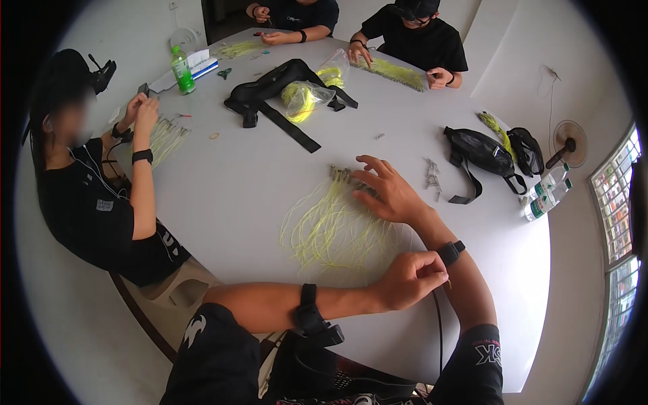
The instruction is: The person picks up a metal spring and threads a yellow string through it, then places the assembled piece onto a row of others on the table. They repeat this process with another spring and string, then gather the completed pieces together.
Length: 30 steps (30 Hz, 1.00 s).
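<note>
My left hand (410,282) is closed in a pinch near the table's front edge, beside my right wrist. A thin sliver shows at its fingertips; I cannot tell what it is. Farther in, my right hand (386,192) hovers palm down with fingers spread, its fingertips right by a row of small metal pieces (339,173). From that row a loose bundle of yellow-green strings (334,229) fans out over the table toward me, partly hidden behind my right hand.
Small metal pieces (433,177) lie to the right, near a black waist bag (480,151) and water bottles (545,196). Mid-table are black straps (287,128) and bagged yellow string (302,101). A green bottle (182,71) stands farther back. Three people sit around the table (229,202).
</note>
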### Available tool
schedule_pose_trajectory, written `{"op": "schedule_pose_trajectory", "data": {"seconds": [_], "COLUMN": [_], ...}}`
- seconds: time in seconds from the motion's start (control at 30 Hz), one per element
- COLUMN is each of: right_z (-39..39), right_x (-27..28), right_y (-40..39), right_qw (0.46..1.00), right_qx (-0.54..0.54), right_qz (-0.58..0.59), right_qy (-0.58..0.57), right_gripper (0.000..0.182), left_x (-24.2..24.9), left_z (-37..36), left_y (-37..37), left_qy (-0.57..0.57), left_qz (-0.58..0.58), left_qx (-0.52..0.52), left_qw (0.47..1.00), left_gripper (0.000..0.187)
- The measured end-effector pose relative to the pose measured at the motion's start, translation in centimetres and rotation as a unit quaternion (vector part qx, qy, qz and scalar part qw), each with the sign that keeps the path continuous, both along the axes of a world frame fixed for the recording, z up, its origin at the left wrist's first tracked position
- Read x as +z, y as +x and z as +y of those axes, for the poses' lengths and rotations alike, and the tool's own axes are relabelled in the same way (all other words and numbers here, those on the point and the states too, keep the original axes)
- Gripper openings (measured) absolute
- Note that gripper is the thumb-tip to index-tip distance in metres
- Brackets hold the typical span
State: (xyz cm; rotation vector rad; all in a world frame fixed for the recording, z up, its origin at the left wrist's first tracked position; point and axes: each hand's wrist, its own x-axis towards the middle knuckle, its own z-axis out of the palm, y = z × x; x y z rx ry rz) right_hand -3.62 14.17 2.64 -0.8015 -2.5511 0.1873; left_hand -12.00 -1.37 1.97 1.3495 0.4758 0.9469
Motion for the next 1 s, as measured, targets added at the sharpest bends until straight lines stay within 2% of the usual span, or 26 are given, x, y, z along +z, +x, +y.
{"op": "schedule_pose_trajectory", "data": {"seconds": [1.0], "right_z": [0.6], "right_x": [0.4], "right_y": [-1.2], "right_qw": [1.000], "right_qx": [0.009], "right_qz": [-0.019], "right_qy": [0.015], "right_gripper": [0.040], "left_x": [0.3], "left_z": [0.0], "left_y": [-0.1], "left_qy": [-0.001], "left_qz": [0.005], "left_qx": [0.063], "left_qw": [0.998], "left_gripper": [0.015]}}
